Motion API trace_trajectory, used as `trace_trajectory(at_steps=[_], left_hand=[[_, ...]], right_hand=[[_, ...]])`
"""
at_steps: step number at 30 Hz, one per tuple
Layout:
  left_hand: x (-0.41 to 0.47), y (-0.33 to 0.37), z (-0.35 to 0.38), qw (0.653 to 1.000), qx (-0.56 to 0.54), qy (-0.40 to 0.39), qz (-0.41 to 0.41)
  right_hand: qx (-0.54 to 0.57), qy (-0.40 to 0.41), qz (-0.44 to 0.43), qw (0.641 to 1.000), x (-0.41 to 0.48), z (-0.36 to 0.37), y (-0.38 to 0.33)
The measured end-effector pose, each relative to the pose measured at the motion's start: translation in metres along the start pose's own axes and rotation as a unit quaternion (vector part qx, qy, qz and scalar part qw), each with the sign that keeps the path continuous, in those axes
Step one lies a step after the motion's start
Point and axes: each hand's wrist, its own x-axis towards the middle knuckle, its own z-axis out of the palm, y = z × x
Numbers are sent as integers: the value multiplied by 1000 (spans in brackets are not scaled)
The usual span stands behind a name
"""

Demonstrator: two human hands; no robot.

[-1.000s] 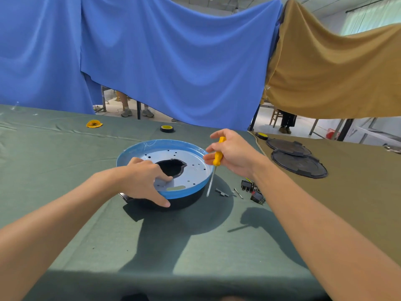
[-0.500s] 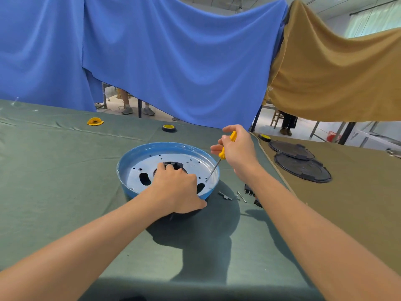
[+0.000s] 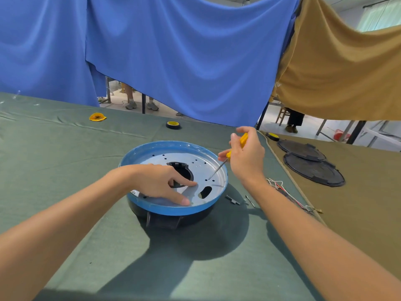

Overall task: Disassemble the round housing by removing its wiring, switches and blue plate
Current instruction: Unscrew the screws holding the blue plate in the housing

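While the left hand [image 3: 158, 183] presses on the blue plate [image 3: 188, 158], its fingers [image 3: 183, 200] straight and released, the right hand [image 3: 247, 158] grasps a yellow screwdriver [image 3: 243, 140] whose tip touches the plate's right side. The plate sits atop the round housing [image 3: 165, 220] at mid-counter [image 3: 65, 170]; loose wiring [image 3: 280, 187] lies just to the right, near small parts [image 3: 233, 199].

A makeshift workshop: blue fabric sheets [image 3: 184, 61] and a tan fabric sheet [image 3: 347, 72] hang as partitions beyond the right hand [image 3: 247, 159] gripping a yellow-handled screwdriver [image 3: 228, 153], a green cloth-covered worktable [image 3: 65, 170] lies beneath it, two black round plastic covers [image 3: 313, 172] to its right, loose red and white wires [image 3: 280, 187] just beside the wrist
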Motion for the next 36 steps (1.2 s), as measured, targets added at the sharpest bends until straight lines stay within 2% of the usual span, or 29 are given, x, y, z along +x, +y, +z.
trace_trajectory(at_steps=[2, 4, 6, 9, 11, 13, 18, 22, 24, 27, 29, 33, 36], left_hand=[[3, -5, -2, 1000, 10, -15, 1], [6, -9, -7, 999, 37, -15, 2], [10, -13, -9, 1000, 17, -16, 10], [15, -17, -4, 996, -83, -9, 33], [14, -15, 1, 995, -98, 1, 23], [13, -9, 3, 997, -80, 17, -5], [17, 17, 5, 995, 47, 61, -57], [12, 21, 7, 994, 58, 58, -68], [11, 21, 7, 994, 50, 64, -69], [10, 25, 8, 994, 51, 64, -77], [7, 30, 9, 992, 61, 60, -88], [3, 47, 19, 981, 146, 62, -111], [6, 60, 26, 966, 205, 93, -126]], right_hand=[[66, 46, 109, 991, 1, 7, 8], [81, 70, 165, 980, 0, 15, 15], [59, 76, 141, 985, -3, 24, 21], [31, 85, 89, 992, -5, 32, 26], [20, 87, 66, 994, -2, 33, 31], [9, 71, 46, 996, 5, 34, 34], [0, 10, 40, 999, 25, 39, 31], [-111, 56, -55, 991, 21, 34, 25], [-90, 100, -40, 990, 10, 30, 24], [-31, 146, 67, 987, -11, 32, 20], [-40, 153, 95, 983, -18, 34, 21], [-39, 89, 80, 992, -6, 32, 26], [-44, 41, 96, 994, 8, 35, 31]])
